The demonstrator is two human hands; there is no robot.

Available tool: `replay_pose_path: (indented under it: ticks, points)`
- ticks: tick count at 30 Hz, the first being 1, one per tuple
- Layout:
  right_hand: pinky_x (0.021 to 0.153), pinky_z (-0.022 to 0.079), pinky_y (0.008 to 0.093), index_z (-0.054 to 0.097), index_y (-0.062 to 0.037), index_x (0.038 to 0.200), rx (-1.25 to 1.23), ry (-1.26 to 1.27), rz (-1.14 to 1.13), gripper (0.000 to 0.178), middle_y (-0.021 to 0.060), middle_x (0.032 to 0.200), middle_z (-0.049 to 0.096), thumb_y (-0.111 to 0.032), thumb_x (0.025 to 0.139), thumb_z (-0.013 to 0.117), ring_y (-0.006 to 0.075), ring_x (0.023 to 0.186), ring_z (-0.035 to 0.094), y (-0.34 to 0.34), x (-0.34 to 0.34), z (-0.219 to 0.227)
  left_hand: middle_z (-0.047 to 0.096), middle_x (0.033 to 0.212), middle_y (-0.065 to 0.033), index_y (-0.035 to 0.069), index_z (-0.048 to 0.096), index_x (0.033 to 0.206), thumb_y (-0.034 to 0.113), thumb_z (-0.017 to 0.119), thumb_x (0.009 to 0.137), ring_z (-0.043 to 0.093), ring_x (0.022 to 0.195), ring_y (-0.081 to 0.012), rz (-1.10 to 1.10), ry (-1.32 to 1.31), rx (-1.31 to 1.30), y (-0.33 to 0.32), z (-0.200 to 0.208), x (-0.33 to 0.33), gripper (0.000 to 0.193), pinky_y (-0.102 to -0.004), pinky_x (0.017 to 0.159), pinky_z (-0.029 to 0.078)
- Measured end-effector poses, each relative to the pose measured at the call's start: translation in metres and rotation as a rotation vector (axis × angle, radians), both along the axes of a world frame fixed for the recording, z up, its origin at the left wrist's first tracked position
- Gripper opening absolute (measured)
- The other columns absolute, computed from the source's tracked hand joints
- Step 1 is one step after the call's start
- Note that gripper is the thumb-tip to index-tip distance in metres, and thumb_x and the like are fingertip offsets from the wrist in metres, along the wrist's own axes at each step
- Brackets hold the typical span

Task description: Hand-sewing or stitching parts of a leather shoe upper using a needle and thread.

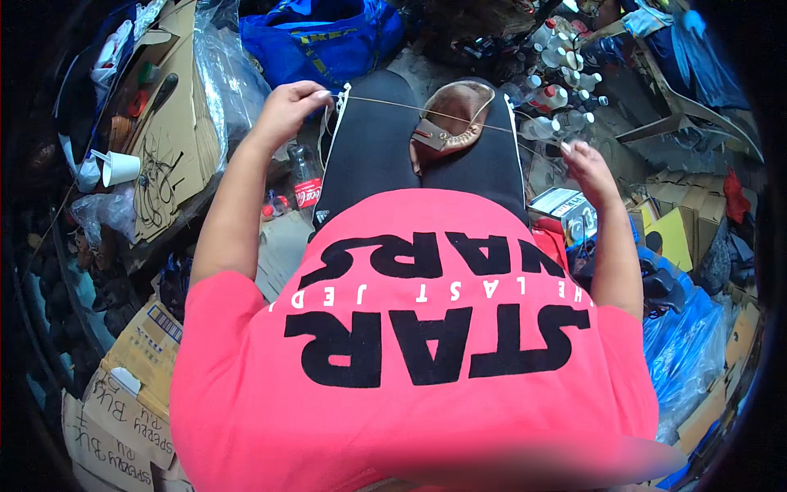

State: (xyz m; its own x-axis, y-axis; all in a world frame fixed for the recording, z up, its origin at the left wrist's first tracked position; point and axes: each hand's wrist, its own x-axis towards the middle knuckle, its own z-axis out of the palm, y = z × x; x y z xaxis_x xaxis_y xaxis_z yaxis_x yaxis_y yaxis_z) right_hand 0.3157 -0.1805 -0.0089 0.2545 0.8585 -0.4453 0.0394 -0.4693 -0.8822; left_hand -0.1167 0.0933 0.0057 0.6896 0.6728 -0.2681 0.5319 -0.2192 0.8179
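A brown leather moccasin upper (pixel 459 100) rests on my black-clad thighs, with gathered stitches along its curved edge and a small flat grey-brown piece on it. A thin tan thread (pixel 381 102) runs taut across my lap, passing over the upper. At the left, beyond my knee, my left hand (pixel 288 113) pinches one end of the thread. Out to the right, my right hand (pixel 589 170) is closed with fingertips together at the thread's other side. Whether a needle is also in those fingers is too small to tell.
A blue bag (pixel 320 41) stands ahead. Several plastic bottles (pixel 551 97) crowd the far right. Flattened cardboard (pixel 176 98), a white cup (pixel 120 167) and a red-labelled bottle (pixel 307 176) lie left. Blue plastic sheeting (pixel 684 336) and cardboard boxes (pixel 693 205) lie right.
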Motion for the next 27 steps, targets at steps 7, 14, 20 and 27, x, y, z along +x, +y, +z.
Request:
replay_pose_path:
  ticks: [7,14,20,27]
  points:
    - [0.058,0.043,0.0267,0.063,-0.0088,0.112,-0.016,-0.531,0.158,0.026,0.0029,0.076,0.05,-0.016,0.088,0.057,0.0113,0.061,0.05,0.039,-0.039,0.02,0.054,0.127,-0.0073,0.017,0.063,0.112,0.02,0.069,0.077,0.051,0.117,-0.0252,-0.205,-0.141,0.553,-0.05,0.035,0.092,0.036,-0.0353,0.097,0.041]
    - [0.07,0.049,0.0258,0.068,-0.0067,0.087,0.313,-0.572,0.409,0.014,0.0054,0.085,0.061,-0.004,0.074,0.067,0.015,0.076,0.063,0.087,-0.075,0.024,0.06,0.105,-0.0142,0.008,0.063,0.103,0.024,0.072,0.073,0.057,0.1,-0.0299,-0.556,0.049,0.485,-0.056,0.027,0.18,0.035,-0.0374,0.082,0.046]
    - [0.07,0.048,0.0257,0.069,-0.0074,0.085,0.331,-0.534,0.435,0.013,0.0046,0.082,0.059,-0.003,0.072,0.069,0.0151,0.078,0.061,0.086,-0.08,0.025,0.066,0.087,-0.0093,0.004,0.066,0.092,0.022,0.071,0.075,0.062,0.081,-0.0192,-0.658,0.145,0.092,-0.045,0.02,0.185,0.025,-0.0304,0.072,0.047]
    - [0.07,0.046,0.0245,0.07,-0.0075,0.088,0.437,-0.444,0.259,0.014,0.0037,0.081,0.059,-0.004,0.074,0.069,0.0127,0.077,0.058,0.066,-0.099,0.004,0.067,0.094,-0.0005,0.006,0.065,0.108,0.017,0.065,0.083,0.058,0.083,-0.0088,-0.636,0.003,-0.255,-0.035,-0.004,0.178,0.027,-0.0264,0.078,0.047]
